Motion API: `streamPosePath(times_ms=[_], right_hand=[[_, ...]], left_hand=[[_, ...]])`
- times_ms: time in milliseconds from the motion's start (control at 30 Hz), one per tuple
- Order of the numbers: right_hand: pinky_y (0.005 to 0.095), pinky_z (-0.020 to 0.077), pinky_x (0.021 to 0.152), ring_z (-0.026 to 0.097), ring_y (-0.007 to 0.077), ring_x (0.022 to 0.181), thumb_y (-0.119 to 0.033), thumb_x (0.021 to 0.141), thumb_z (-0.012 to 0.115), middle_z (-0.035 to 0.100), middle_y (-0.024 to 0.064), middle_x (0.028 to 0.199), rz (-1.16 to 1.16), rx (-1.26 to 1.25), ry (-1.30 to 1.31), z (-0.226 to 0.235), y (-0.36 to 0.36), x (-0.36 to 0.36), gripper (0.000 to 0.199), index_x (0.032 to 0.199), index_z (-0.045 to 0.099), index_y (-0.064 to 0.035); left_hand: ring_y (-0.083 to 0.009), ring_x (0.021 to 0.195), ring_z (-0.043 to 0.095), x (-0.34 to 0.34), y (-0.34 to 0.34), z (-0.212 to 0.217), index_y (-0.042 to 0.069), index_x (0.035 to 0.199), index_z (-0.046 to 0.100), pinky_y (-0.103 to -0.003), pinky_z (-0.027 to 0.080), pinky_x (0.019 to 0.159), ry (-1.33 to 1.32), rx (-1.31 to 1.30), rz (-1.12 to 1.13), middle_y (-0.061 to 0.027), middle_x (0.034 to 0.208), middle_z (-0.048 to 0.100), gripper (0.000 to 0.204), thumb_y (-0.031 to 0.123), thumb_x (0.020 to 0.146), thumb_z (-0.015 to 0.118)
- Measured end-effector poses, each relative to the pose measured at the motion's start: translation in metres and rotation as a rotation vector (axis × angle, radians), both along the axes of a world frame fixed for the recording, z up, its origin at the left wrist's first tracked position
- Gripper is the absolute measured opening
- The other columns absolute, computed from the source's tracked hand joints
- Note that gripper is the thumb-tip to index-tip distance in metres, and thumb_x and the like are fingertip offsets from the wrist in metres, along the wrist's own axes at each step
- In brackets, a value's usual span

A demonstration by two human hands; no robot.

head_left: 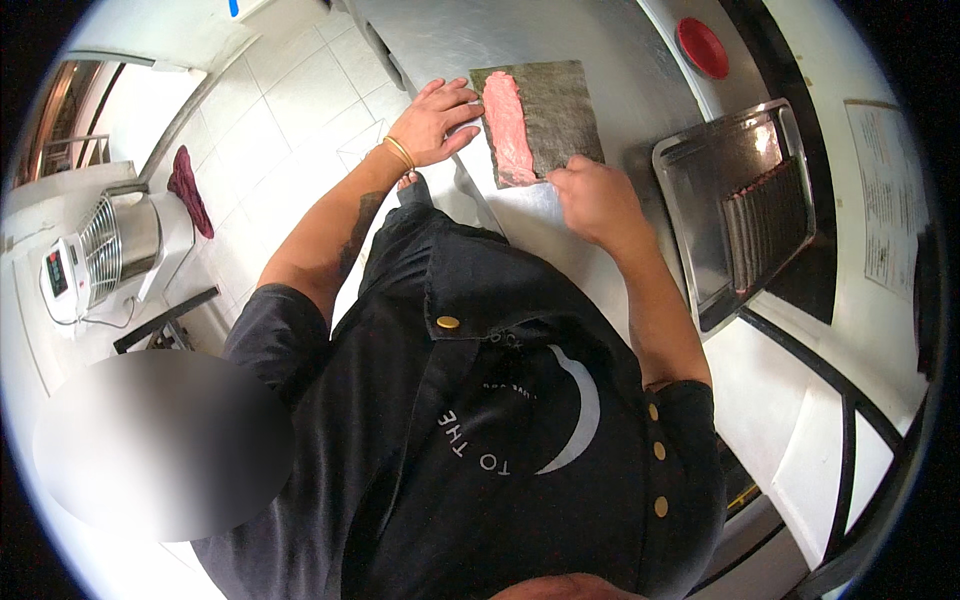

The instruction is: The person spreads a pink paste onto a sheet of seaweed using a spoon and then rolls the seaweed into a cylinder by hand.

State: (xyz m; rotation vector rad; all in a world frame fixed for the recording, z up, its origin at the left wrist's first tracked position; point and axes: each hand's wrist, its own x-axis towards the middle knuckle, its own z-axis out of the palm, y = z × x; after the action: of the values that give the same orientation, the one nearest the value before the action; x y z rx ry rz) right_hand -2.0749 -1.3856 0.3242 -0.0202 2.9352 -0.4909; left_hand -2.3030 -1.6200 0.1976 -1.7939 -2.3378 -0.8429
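Observation:
A dark green nori sheet point(560, 110) lies on the steel worktop, with a strip of pink minced filling point(508, 125) spread along its left side. My left hand point(440, 122), a gold bangle at its wrist, rests at the sheet's left edge with fingers stretched out and apart. At the sheet's near right corner is my right hand point(600, 203), its fingers closed. A thin edge shows beside its fingertips at the near end of the filling, but I cannot make out what it belongs to.
Right of the worktop point(450, 35), a metal tray point(690, 200) holds a stack of dark, filled rolls or sheets point(765, 225). Beyond it sits a red bowl point(703, 48). At far left stand a mixer with a wire guard point(110, 245) and a dark red cloth point(188, 190).

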Motion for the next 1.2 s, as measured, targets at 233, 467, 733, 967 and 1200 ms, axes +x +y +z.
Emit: streamPosePath(times_ms=[233,467,733,967,1200], right_hand=[[0.05,0.0552,0.079,0.069,0.0377,0.091,-0.018,0.094,0.062,0.066,0.0133,0.094,0.021,0.053,0.009,0.001,0.014,0.005,0.022,0.11,0.076,-0.0116],[0.0494,0.0555,0.079,0.069,0.0381,0.09,-0.017,0.094,0.062,0.066,0.0141,0.093,0.072,0.051,-0.141,-0.002,0.01,0.004,0.023,0.109,0.077,-0.0109],[0.0486,0.0558,0.08,0.069,0.0384,0.091,-0.018,0.096,0.061,0.068,0.0144,0.097,0.077,0.017,-0.075,-0.001,0.015,-0.008,0.023,0.11,0.078,-0.0106],[0.0476,0.0546,0.08,0.068,0.0383,0.091,-0.019,0.096,0.065,0.068,0.0151,0.093,0.045,-0.097,0.06,-0.001,0.035,-0.029,0.022,0.109,0.079,-0.0094],[0.0478,0.054,0.079,0.068,0.038,0.088,-0.019,0.095,0.065,0.069,0.0144,0.093,0.151,-0.115,-0.049,-0.018,0.038,-0.045,0.021,0.108,0.079,-0.009]], left_hand=[[-0.0339,0.145,0.05,0.001,0.0,-0.004,0.013,0.13,0.07,-0.055,0.034,0.123,0.01,-0.021,0.005,-0.0107,0.137,0.063,0.034,0.028,0.099,0.068],[-0.0335,0.147,0.048,-0.003,-0.002,-0.005,0.013,0.132,0.068,-0.055,0.031,0.125,0.014,-0.037,-0.007,-0.0104,0.139,0.062,0.036,0.028,0.098,0.067],[-0.0332,0.146,0.048,-0.001,-0.002,-0.01,0.014,0.13,0.068,-0.056,0.032,0.124,0.006,-0.008,0.002,-0.0098,0.141,0.062,0.035,0.028,0.097,0.067],[-0.0315,0.148,0.046,-0.001,-0.001,-0.013,0.015,0.133,0.067,-0.055,0.031,0.124,0.021,-0.015,0.007,-0.0092,0.142,0.061,0.036,0.029,0.099,0.066],[-0.0317,0.148,0.047,-0.001,-0.002,-0.012,0.015,0.132,0.067,-0.054,0.03,0.125,0.011,-0.02,0.001,-0.0091,0.142,0.061,0.037,0.029,0.099,0.066]])
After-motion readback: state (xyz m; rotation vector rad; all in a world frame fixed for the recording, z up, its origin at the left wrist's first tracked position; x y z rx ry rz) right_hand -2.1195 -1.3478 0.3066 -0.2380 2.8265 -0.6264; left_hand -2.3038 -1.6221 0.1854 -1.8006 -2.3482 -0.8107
